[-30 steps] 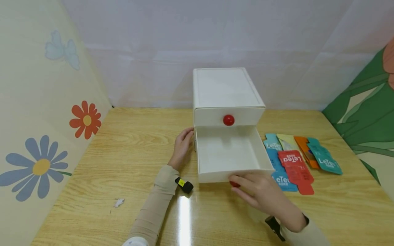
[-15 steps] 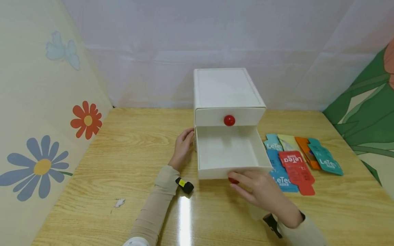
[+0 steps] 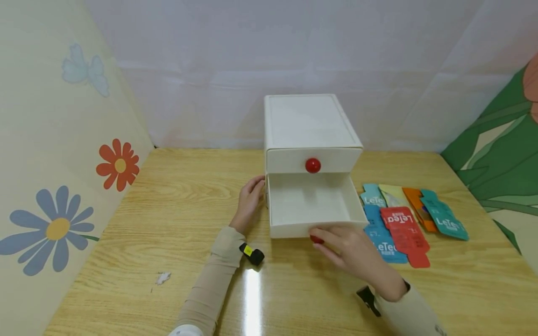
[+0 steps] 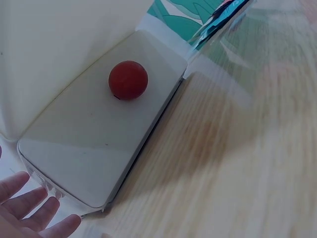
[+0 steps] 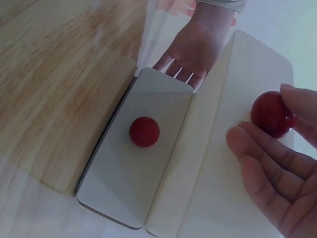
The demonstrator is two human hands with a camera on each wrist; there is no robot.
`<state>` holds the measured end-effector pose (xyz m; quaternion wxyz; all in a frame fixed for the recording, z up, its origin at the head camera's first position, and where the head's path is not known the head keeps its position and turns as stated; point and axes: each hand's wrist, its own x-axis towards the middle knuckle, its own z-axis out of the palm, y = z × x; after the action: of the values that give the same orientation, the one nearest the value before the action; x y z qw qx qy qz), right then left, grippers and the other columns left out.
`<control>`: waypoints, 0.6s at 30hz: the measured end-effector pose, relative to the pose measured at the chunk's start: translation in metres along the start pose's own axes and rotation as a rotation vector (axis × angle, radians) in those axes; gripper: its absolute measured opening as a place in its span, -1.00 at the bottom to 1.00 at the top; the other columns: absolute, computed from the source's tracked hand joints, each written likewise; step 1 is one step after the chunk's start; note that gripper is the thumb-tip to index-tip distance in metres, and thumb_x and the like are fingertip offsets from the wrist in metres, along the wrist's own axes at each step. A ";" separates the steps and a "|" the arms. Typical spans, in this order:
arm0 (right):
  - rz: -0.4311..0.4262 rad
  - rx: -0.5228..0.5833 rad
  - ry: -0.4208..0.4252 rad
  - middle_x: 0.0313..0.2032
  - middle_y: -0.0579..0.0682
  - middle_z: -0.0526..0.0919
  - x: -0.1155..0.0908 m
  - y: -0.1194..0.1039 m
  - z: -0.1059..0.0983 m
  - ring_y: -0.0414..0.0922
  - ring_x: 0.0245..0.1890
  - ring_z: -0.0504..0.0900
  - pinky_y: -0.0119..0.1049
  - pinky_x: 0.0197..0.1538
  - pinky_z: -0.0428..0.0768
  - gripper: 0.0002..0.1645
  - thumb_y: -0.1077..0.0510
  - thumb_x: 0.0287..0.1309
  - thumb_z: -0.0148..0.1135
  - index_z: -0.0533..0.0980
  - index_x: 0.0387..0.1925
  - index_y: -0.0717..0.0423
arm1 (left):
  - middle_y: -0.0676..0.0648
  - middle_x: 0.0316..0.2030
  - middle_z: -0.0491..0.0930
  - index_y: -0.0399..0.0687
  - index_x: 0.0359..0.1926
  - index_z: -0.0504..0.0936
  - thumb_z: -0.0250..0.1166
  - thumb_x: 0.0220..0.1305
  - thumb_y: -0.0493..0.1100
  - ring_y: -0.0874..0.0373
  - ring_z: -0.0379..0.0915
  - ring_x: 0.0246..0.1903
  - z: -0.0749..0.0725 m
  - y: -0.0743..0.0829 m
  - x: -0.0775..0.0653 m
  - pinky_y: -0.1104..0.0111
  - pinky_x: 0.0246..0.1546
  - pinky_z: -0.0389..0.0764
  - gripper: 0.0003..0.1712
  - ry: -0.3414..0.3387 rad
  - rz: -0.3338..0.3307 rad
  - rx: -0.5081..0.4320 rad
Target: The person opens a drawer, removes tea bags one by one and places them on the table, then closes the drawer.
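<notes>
A white cabinet with red-knobbed drawers stands mid-table. One drawer below the top one is pulled out, and nothing lies inside it. My right hand pinches that drawer's round red knob between thumb and fingers. With its fingers fairly straight, my left hand rests against the cabinet's left side; the left wrist view shows its spread fingers by the lower corner. Under the pulled-out drawer, a lower drawer with its own red knob sits closed. The top drawer is closed too.
Flat LeTea packets lie right of the cabinet in several colours, among them a red packet and a green packet. White cloth hangs behind the wooden table. Painted panels border both sides.
The pulled-out drawer has slid some way back toward the cabinet, and my right hand has moved forward with its knob. My left hand has stayed in place.
</notes>
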<state>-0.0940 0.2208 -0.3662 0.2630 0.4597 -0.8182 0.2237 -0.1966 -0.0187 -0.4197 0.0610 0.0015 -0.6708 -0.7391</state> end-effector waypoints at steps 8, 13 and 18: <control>0.006 0.005 -0.015 -0.42 0.00 0.68 0.001 0.004 0.002 -0.17 -0.54 0.61 -0.39 -0.51 0.57 -0.41 -0.15 0.33 -0.23 0.62 -0.26 0.15 | -0.19 0.03 0.47 -0.34 0.03 0.48 0.02 0.34 -0.15 0.07 0.33 0.03 0.000 0.001 0.000 0.18 0.01 0.45 -0.62 0.003 0.008 0.004; 0.020 0.017 -0.029 -0.39 0.01 0.68 0.002 0.006 0.003 -0.17 -0.52 0.61 -0.40 -0.49 0.58 -0.42 -0.16 0.32 -0.21 0.61 -0.24 0.16 | -0.22 0.08 0.43 -0.37 0.08 0.44 -0.01 0.36 -0.20 0.04 0.30 0.07 0.001 0.002 0.003 0.16 0.04 0.42 -0.62 0.009 -0.039 0.013; 0.041 0.017 -0.053 -0.36 0.02 0.69 0.002 0.008 0.004 -0.15 -0.48 0.63 -0.37 -0.46 0.60 -0.39 -0.19 0.30 -0.23 0.61 -0.23 0.15 | -0.20 0.09 0.43 -0.35 0.08 0.44 -0.02 0.37 -0.20 0.06 0.29 0.09 0.000 0.003 0.001 0.20 0.05 0.42 -0.63 0.002 -0.058 0.005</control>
<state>-0.1030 0.2214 -0.3690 0.2327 0.4509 -0.8321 0.2238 -0.1975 -0.0191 -0.4166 0.0402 0.0218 -0.6722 -0.7389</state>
